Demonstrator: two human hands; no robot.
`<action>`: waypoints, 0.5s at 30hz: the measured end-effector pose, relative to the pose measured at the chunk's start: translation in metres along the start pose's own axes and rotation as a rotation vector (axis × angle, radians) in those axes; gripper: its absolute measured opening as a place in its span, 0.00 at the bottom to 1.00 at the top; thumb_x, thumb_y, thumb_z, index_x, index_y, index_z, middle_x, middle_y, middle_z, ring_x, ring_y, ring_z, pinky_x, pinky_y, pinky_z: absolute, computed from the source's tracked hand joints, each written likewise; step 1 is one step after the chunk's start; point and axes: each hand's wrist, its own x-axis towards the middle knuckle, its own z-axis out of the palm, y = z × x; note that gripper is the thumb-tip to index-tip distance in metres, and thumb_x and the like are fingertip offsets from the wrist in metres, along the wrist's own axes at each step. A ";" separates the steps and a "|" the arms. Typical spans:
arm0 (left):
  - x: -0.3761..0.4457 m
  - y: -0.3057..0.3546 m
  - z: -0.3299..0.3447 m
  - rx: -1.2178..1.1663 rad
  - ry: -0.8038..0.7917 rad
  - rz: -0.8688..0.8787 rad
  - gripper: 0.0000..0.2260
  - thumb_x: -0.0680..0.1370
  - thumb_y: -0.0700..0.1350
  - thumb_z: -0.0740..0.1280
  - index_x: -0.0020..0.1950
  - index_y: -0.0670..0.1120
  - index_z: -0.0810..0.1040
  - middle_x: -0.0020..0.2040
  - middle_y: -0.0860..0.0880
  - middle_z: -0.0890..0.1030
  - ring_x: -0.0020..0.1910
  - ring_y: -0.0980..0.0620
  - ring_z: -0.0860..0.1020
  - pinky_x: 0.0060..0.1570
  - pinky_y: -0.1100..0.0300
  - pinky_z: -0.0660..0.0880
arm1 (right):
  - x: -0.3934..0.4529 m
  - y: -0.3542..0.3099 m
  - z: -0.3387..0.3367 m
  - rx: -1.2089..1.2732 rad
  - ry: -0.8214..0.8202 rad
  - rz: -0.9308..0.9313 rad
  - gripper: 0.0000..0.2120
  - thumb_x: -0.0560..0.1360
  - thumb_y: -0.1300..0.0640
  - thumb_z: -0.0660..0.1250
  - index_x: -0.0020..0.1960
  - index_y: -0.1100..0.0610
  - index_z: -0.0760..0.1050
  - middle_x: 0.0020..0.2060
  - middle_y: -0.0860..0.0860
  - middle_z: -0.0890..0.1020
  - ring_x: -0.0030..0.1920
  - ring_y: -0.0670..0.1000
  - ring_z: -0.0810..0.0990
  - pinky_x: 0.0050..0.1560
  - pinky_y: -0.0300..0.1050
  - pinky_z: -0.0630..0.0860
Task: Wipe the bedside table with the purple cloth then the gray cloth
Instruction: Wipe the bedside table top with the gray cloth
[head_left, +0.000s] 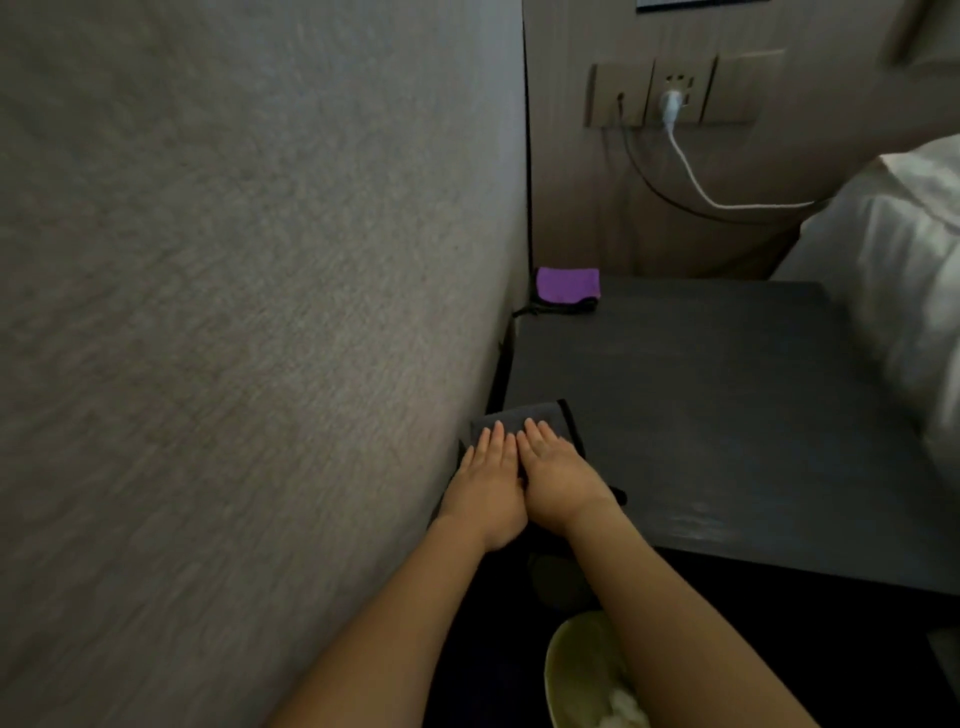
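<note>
Nearest, a pale green bin (582, 670) sits below the table edge. Two hands, left hand (485, 488) and right hand (558, 475), lie side by side with straight fingers, pressing the gray cloth (524, 415) flat on the dark bedside table (701, 415) beside the wall. Farther back, the purple cloth (567, 285) rests folded in the table's far corner.

White charger (671, 104) plugged into wall socket (675, 93); bin (571, 670) below.
</note>
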 end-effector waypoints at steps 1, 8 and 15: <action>-0.004 -0.001 0.001 -0.001 0.004 -0.010 0.30 0.81 0.46 0.51 0.78 0.40 0.40 0.79 0.41 0.40 0.78 0.46 0.41 0.77 0.53 0.41 | -0.003 -0.003 0.001 0.002 0.002 -0.014 0.28 0.80 0.55 0.49 0.77 0.59 0.43 0.78 0.56 0.44 0.78 0.53 0.44 0.77 0.48 0.45; -0.031 0.005 0.011 -0.005 0.003 -0.039 0.30 0.81 0.45 0.51 0.78 0.39 0.40 0.79 0.41 0.40 0.78 0.46 0.41 0.77 0.53 0.42 | -0.034 -0.009 0.007 0.022 0.009 -0.080 0.27 0.81 0.55 0.48 0.77 0.59 0.43 0.78 0.55 0.44 0.78 0.52 0.43 0.76 0.46 0.43; -0.042 0.012 0.017 0.066 0.028 -0.038 0.31 0.81 0.44 0.53 0.78 0.40 0.41 0.79 0.41 0.41 0.78 0.45 0.40 0.77 0.53 0.43 | -0.048 -0.003 0.010 0.000 0.008 -0.116 0.26 0.82 0.56 0.49 0.77 0.58 0.43 0.78 0.54 0.45 0.78 0.51 0.44 0.76 0.46 0.44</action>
